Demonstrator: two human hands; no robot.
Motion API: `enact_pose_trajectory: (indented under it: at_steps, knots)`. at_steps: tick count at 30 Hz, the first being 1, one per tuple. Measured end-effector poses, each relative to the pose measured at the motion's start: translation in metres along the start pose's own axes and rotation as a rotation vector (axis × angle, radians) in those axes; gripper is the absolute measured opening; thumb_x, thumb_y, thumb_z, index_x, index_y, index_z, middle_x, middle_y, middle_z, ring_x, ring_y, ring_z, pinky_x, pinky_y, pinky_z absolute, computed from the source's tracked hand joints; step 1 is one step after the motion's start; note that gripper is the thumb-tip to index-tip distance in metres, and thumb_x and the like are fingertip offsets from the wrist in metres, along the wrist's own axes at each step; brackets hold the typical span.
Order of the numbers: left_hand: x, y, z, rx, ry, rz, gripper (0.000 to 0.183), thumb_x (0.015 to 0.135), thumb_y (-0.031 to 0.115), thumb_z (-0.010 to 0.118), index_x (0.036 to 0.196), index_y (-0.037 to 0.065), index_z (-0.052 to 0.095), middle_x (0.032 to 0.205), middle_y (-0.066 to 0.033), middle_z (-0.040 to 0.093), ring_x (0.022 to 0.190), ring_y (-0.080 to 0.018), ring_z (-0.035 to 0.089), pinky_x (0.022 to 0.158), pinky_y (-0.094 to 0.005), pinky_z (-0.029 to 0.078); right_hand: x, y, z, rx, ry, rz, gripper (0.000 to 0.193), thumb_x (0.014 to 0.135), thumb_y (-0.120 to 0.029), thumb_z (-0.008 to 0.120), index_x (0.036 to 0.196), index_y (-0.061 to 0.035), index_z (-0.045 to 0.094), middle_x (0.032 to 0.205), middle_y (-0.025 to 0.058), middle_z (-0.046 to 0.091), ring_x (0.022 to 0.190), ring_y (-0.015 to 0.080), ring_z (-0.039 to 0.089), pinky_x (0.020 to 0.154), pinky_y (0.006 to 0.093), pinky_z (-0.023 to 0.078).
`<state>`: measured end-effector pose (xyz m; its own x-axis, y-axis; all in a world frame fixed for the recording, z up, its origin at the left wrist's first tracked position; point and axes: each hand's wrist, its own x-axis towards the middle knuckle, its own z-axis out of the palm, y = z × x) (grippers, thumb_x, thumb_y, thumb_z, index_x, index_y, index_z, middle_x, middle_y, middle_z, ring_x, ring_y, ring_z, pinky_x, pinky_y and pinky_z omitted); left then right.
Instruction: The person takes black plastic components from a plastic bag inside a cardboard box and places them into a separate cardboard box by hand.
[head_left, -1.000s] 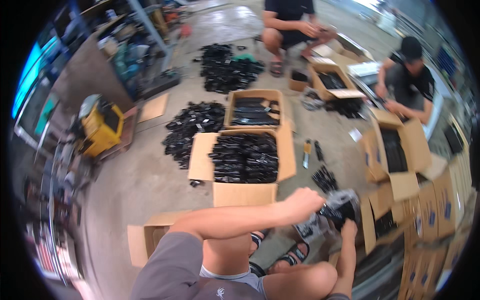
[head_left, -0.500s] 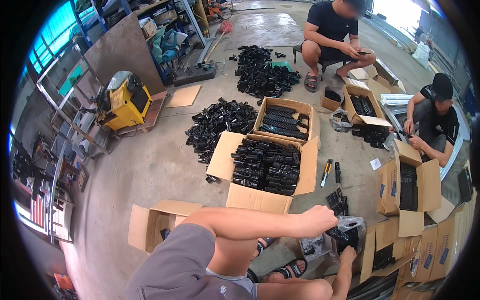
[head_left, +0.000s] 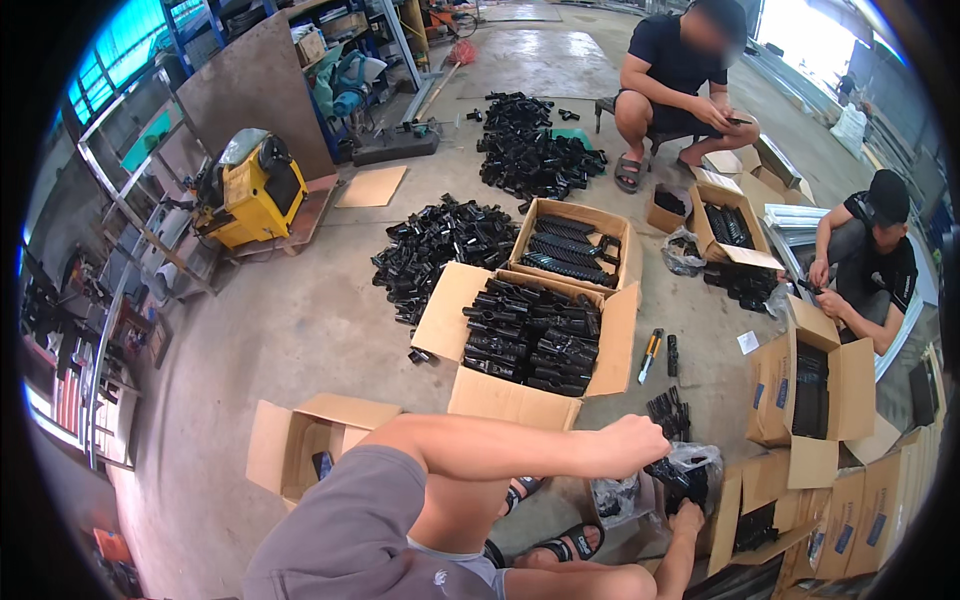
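My left hand (head_left: 632, 446) is closed, knuckles up, around one end of a black clamp-like part (head_left: 661, 469) that slants down beside a clear plastic bag. Just below it, my right hand (head_left: 687, 519) reaches in at the bag's near side. Its fingers are curled against dark pieces, and what they grip is hidden. The clear plastic bag (head_left: 706, 456) lines a small box and holds more black pieces. Several black clamp-like parts (head_left: 670, 412) lie on the floor just beyond the bag.
An open carton (head_left: 610, 385) of stacked black parts stands ahead, with loose heaps (head_left: 440, 250) behind it. An orange-and-black cutter (head_left: 651, 352) lies on the floor. Cartons (head_left: 768, 385) line the right. Two people work nearby, one seated (head_left: 672, 75), one low at right (head_left: 875, 255).
The view has shifted slightly, so the scene sits a little differently in the picture. Both hands stay at the plastic bag in nearly the same pose.
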<state>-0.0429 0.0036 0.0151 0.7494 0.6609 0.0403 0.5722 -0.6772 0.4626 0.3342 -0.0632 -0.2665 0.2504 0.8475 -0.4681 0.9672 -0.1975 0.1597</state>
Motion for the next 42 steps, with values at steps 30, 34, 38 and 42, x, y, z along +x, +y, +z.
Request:
enact_pose_trajectory:
  at_steps: [30, 34, 38, 42]
  knots:
    - [0.000, 0.009, -0.015, 0.009, -0.059, 0.021, 0.040, 0.071, 0.006, 0.071, 0.111, 0.009, 0.070, 0.087, -0.0189, 0.071, 0.087, -0.0392, 0.070, 0.075, -0.0481, 0.056, -0.138, -0.019, -0.090, 3.151, 0.146, -0.395, 0.017, 0.092, -0.020, 0.051, 0.083, -0.0060, 0.049, 0.069, 0.0024, 0.039, 0.061, 0.0153, 0.038, 0.056, 0.0302, 0.033]
    - [0.006, 0.016, -0.012, 0.018, -0.061, 0.017, 0.043, 0.072, 0.008, 0.072, 0.114, 0.009, 0.070, 0.088, -0.0205, 0.071, 0.086, -0.0395, 0.070, 0.076, -0.0488, 0.056, -0.148, -0.005, -0.119, 3.056, -0.023, -0.559, 0.018, 0.095, -0.020, 0.051, 0.082, -0.0073, 0.049, 0.066, 0.0011, 0.038, 0.056, 0.0136, 0.037, 0.051, 0.0281, 0.031]
    - [0.001, 0.025, -0.026, 0.023, -0.047, -0.021, 0.044, 0.073, 0.009, 0.073, 0.116, 0.010, 0.070, 0.090, -0.0197, 0.072, 0.087, -0.0381, 0.070, 0.078, -0.0481, 0.057, -0.148, -0.005, -0.157, 2.710, -0.056, -0.465, 0.020, 0.101, -0.023, 0.053, 0.098, -0.0044, 0.060, 0.072, -0.0002, 0.046, 0.056, 0.0107, 0.040, 0.050, 0.0247, 0.031]
    - [-0.009, 0.013, -0.023, 0.019, 0.046, -0.021, 0.044, 0.072, 0.011, 0.075, 0.117, 0.011, 0.070, 0.088, -0.0177, 0.072, 0.082, -0.0365, 0.070, 0.076, -0.0461, 0.057, -0.184, -0.038, -0.236, 2.389, 0.069, -0.188, 0.020, 0.101, -0.021, 0.058, 0.109, -0.0027, 0.061, 0.084, 0.0029, 0.055, 0.060, 0.0092, 0.045, 0.051, 0.0222, 0.035]
